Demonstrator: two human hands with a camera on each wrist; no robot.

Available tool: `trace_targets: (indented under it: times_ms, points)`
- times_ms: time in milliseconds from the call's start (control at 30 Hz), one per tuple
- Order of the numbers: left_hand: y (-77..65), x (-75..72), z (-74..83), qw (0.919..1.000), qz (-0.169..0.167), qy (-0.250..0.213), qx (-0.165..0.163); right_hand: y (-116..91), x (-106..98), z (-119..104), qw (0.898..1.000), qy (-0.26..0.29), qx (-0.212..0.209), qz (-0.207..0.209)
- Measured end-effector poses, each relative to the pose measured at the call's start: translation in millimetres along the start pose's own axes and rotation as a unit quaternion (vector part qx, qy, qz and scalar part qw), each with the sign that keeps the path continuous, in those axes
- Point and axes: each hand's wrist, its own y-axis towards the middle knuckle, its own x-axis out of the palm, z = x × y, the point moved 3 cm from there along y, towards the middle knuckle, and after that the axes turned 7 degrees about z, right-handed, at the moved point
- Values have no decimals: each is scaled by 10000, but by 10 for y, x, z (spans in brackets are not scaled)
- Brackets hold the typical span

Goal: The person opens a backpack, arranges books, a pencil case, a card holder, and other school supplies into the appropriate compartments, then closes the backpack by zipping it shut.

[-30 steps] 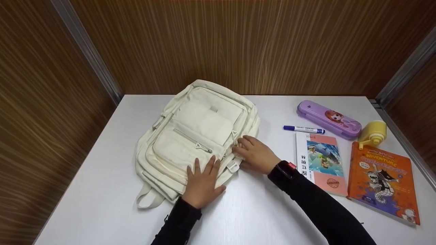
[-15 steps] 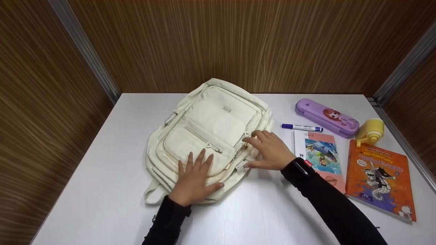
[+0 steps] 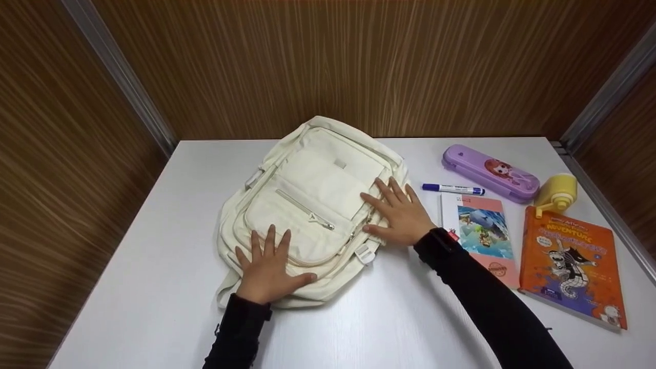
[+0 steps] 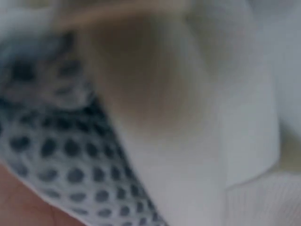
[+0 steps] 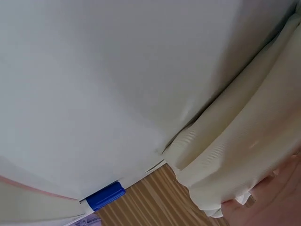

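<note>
A cream backpack lies flat on the white table, tilted to the left, with its front pockets and zippers facing up. My left hand rests with spread fingers on its lower left front. On the bag's right side lies my right hand, fingers spread over the edge beside the flap pocket. Neither hand grips anything. In the right wrist view, the bag's side fills the right part, with part of the hand at the lower right corner. Blurred pale cloth fills most of the left wrist view.
To the right lie a blue-capped marker, a purple pencil case, a pink-and-white book and an orange book. A yellow bottle-like object touches the orange book's top edge. Wood-grain panels enclose the table.
The backpack has shifted right. My right hand has left the zipper area at the bag's side and now lies flat on it. My left hand has slid left and slightly down.
</note>
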Motion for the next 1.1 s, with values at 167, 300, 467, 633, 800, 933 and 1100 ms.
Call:
trace_targets:
  times_ms: [167, 300, 467, 633, 800, 933, 1100]
  points:
    - [-19, -7, 90, 10000, -34, 27, 67, -85, -54, 65, 9998, 127, 136, -81]
    - [-8, 13, 179, 9999, -33, 39, 123, -145, -111, 127, 9993, 189, 234, -218]
    - [-6, 32, 254, 9999, -4, -38, 141, -203, -195, 151, 9984, 239, 343, -380]
    - [-14, 43, 310, 9997, 19, -89, 236, -262, -314, 100, 9974, 379, 519, -319]
    - [-58, -30, 290, 9983, -190, -195, 516, -445, -472, 11, 9951, 723, 542, 392]
    - [-145, -117, 212, 9924, -513, -497, 1001, -706, -510, -69, 9954, 580, 493, 589]
    - [-190, -118, 155, 9884, -552, -499, 1324, -845, -336, -242, 9970, 482, 593, -146]
